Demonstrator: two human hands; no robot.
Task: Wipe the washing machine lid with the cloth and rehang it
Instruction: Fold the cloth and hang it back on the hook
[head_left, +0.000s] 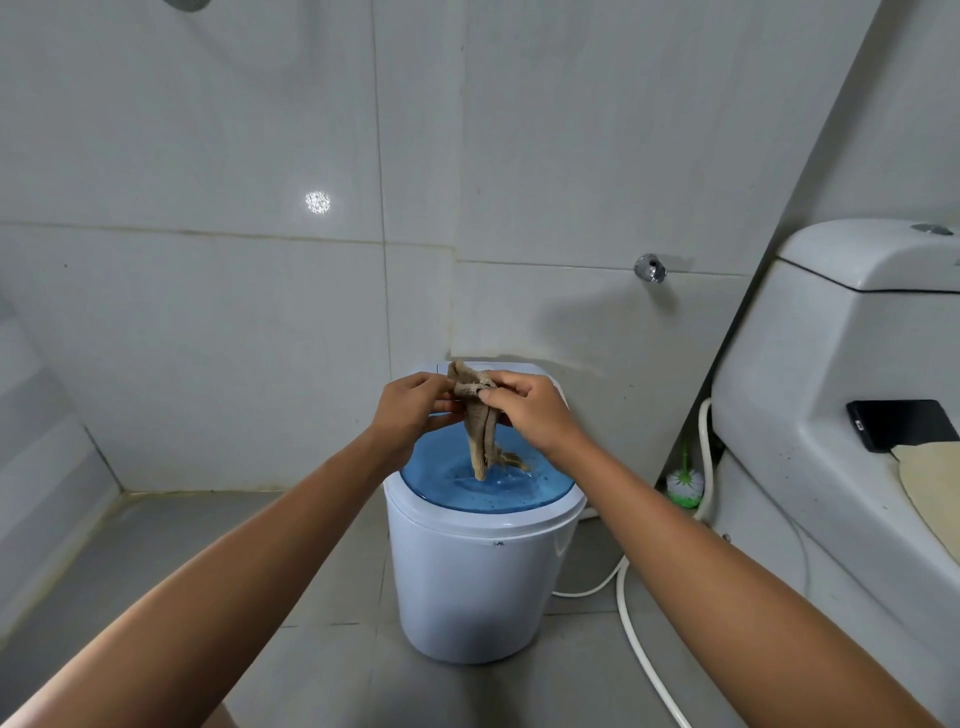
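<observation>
Centre of the frame: the left hand (410, 410) and the right hand (524, 410) meet just above a small washing machine, both with fingers curled and pinching the top of a tan knitted cloth (475, 415). The left hand grips the cloth from the left, the right hand from the right, thumb and forefinger closed on the bunched upper edge. The cloth hangs down in a narrow twist between the two hands; its lower end reaches the blue translucent lid (488, 488) and appears to touch it, though contact cannot be told for certain. Both bare forearms run in from the lower corners of the frame.

The lid sits closed on the round white washing machine (467, 587), which stands on the grey tiled floor (322, 670) against the white tiled wall (208, 312). A white hose (639, 639) lies on the floor to the right of the machine.

Right of the frame: a white toilet (831, 389), with a dark phone (901, 423) lying on it and a beige mat (930, 483) just beside the phone. Between the toilet and the machine stands a green-and-white toilet brush (685, 483). A chrome tap (650, 268) projects from the wall above it.
</observation>
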